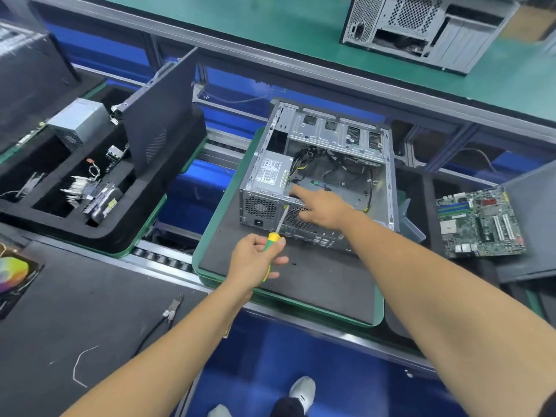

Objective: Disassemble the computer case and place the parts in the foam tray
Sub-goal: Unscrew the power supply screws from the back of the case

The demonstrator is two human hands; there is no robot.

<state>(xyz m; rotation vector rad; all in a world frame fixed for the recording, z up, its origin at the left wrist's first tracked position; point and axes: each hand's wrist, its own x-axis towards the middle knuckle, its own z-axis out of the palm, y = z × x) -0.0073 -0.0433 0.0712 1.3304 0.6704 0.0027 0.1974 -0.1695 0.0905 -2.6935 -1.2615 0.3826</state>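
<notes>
An open grey computer case [340, 136] lies on its side on a dark mat with a green rim [301, 284]. Its power supply [270, 173] sits in the near left corner, with loose cables inside. My left hand [255, 260] grips a yellow-green screwdriver [272, 239] whose tip touches the case's rear top edge. My right hand [322, 209] rests on that rear edge, forefinger stretched into the case beside the power supply. The black foam tray [99, 230] at left holds a second power supply [78, 120], a drive [103, 201], small parts and an upright side panel [162, 115].
A motherboard [481, 221] lies on another foam tray at right, next to a dark panel. Pliers [173, 307] and a white wire lie on the near dark mat. Another case [421, 28] stands on the far green bench. A tiny screw lies on the mat near my left hand.
</notes>
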